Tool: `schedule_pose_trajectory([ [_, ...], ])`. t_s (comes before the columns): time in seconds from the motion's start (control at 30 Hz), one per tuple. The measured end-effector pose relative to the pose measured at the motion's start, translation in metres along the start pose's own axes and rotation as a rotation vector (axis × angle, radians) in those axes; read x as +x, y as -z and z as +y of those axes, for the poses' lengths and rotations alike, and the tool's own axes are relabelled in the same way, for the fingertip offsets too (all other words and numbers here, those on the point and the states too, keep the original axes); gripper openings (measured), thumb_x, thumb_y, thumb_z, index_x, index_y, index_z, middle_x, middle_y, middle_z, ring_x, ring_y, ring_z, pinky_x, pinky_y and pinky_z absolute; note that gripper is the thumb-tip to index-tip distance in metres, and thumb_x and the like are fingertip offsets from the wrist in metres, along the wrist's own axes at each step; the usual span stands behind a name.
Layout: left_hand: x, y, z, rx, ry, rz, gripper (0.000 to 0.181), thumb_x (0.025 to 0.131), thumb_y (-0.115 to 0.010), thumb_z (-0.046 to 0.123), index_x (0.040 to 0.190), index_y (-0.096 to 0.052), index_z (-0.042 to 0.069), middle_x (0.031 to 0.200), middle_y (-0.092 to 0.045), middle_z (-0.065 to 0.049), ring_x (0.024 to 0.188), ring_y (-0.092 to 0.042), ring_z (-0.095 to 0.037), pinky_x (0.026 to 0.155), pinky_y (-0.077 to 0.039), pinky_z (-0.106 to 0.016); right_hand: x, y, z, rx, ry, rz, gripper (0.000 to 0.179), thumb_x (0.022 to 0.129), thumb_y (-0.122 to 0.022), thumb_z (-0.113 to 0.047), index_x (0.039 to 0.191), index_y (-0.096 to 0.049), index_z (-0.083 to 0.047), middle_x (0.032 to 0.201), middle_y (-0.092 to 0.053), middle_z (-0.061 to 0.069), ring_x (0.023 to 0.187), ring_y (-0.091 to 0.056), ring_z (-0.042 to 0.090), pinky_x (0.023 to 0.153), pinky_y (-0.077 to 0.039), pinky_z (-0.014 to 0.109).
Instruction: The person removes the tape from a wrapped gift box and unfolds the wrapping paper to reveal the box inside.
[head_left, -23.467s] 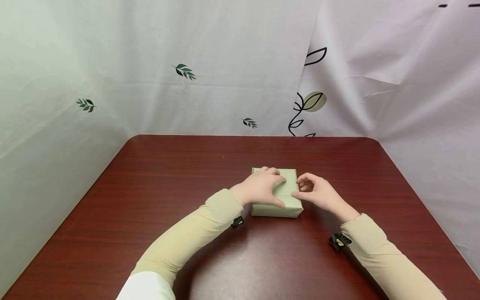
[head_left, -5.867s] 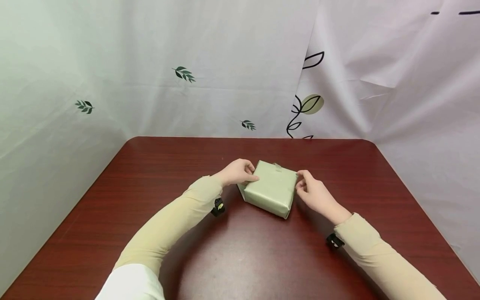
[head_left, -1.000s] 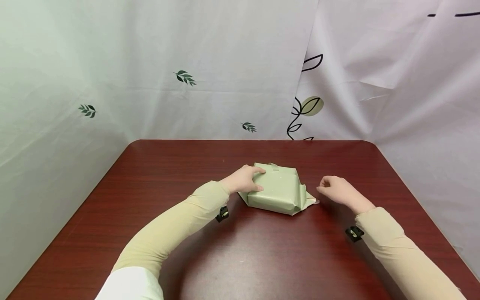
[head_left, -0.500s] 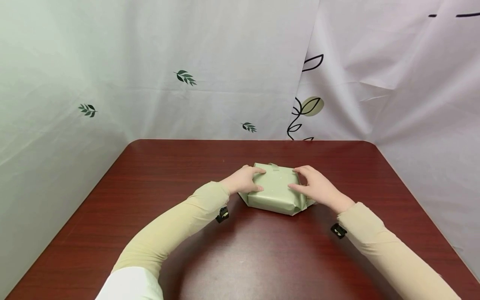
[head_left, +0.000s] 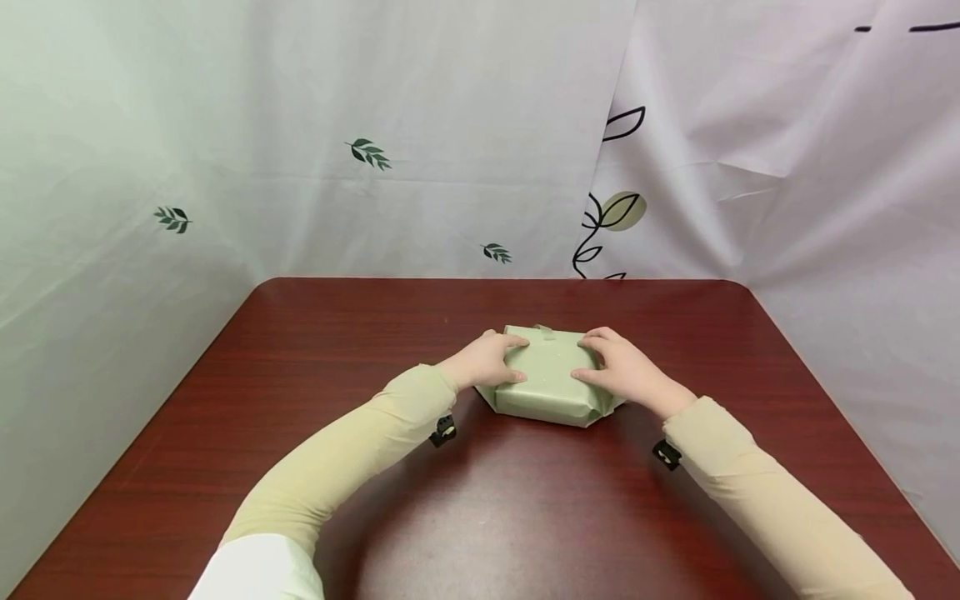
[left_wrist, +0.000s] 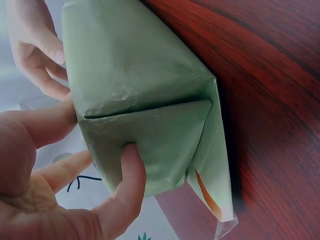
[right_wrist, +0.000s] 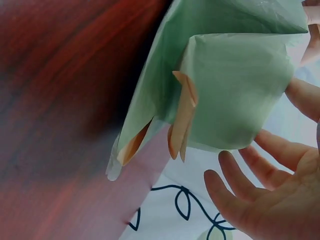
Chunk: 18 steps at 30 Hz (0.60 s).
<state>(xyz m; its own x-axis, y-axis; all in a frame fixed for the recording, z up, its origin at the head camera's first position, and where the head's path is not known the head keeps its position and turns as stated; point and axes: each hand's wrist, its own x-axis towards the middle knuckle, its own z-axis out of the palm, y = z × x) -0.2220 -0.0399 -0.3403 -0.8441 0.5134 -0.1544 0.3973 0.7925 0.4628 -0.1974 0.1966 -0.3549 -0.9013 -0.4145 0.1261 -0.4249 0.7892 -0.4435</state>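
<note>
On the table lies a box-shaped parcel wrapped in pale green paper (head_left: 551, 387). My left hand (head_left: 483, 360) holds its left end, thumb on top, with a bent finger on the folded end flap (left_wrist: 165, 135). At the right end is my right hand (head_left: 633, 371), thumb and fingertips touching the upper edge, other fingers relaxed and spread. There the end paper (right_wrist: 235, 85) stands loose, showing its tan inner side (right_wrist: 184, 110). A lower pointed flap (right_wrist: 142, 117) sticks out, with clear tape (right_wrist: 113, 171) at its tip. Another pointed flap (left_wrist: 215, 185) juts from the left end.
The dark red wooden table (head_left: 480, 517) has rounded far corners. White cloth (head_left: 450, 100) printed with leaves hangs behind it and at both sides. A small lifted paper tab (head_left: 543, 330) shows at the parcel's far edge.
My right hand has moved left from beside the taped flap onto the parcel's right end. The right end was closed several seconds ago and is now loose. My left hand has hardly moved lately.
</note>
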Motion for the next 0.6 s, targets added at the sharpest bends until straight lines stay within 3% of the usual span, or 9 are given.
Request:
schedule_pose_trajectory([
  [0.3, -0.006, -0.003, 0.003, 0.047, 0.005, 0.007, 0.061, 0.088, -0.068, 0.03, 0.141, -0.045, 0.01, 0.137, -0.052, -0.009, 0.12, -0.045, -0.027, 0.1, -0.042, -0.036, 0.01, 0.005, 0.005, 0.006, 0.024, -0.057, 0.052, 0.085, -0.071, -0.022, 0.124, -0.056, 0.008, 0.127, -0.05, 0.022, 0.118, -0.05, 0.036, 0.099, -0.04, 0.049],
  [0.47, -0.008, -0.002, 0.007, 0.156, 0.026, -0.008, 0.061, 0.089, -0.063, 0.038, 0.142, -0.044, 0.014, 0.137, -0.046, -0.018, 0.123, -0.04, -0.037, 0.098, -0.041, -0.044, 0.011, 0.007, 0.006, 0.018, 0.036, -0.079, 0.048, 0.085, -0.071, -0.021, 0.122, -0.058, 0.007, 0.124, -0.051, 0.021, 0.115, -0.051, 0.035, 0.097, -0.041, 0.049],
  [0.6, -0.008, 0.002, 0.009, 0.253, 0.005, -0.007, 0.058, 0.089, -0.062, 0.043, 0.139, -0.049, 0.016, 0.136, -0.037, -0.02, 0.123, -0.032, -0.036, 0.095, -0.04, -0.046, 0.012, 0.008, 0.005, 0.017, 0.046, -0.088, 0.045, 0.085, -0.071, -0.02, 0.12, -0.059, 0.005, 0.123, -0.051, 0.021, 0.112, -0.052, 0.034, 0.094, -0.043, 0.048],
])
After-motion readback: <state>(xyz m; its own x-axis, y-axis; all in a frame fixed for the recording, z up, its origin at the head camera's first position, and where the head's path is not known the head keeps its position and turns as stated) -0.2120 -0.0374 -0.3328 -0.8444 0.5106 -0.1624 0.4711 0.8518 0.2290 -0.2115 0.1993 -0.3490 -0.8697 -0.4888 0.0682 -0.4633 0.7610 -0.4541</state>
